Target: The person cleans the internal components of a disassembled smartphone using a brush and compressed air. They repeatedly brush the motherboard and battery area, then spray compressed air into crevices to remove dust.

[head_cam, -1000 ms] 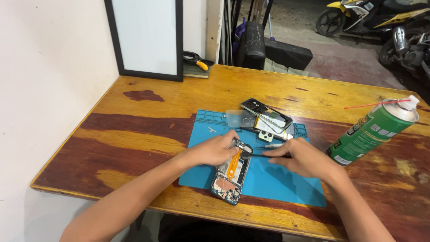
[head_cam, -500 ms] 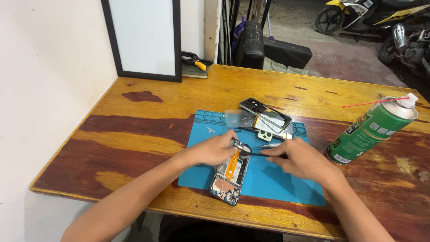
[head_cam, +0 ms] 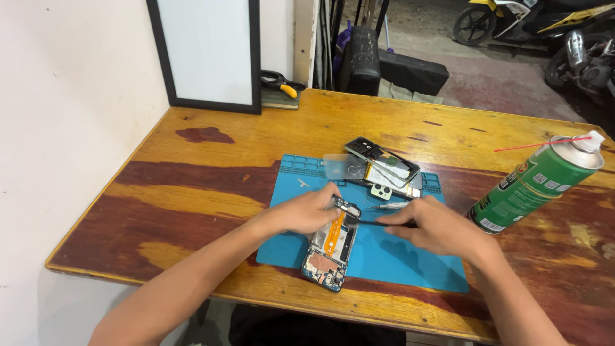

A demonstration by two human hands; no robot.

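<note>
Opened phone lies back-off on the blue mat, near the front edge of the wooden surface. Its long axis runs from the near edge away from me, tilted slightly right at the far end. Left hand rests on the phone's far end from the left side, fingers curled over the top corner, grip clenched on the phone body to steady it. Right hand sits just right of the phone, grip closed around a thin dark tool; the tool points left, crosswise to the phone's long axis, tip touching or just at the upper right edge of the phone. I cannot tell whether the tip is under a part or only against it. So the phone lies to the left of the right grip, and the left hand is the nearer of the two. Beyond the hands: a stack of removed phone parts and a small screwdriver on the mat. A green spray can stands tilted at right.
</note>
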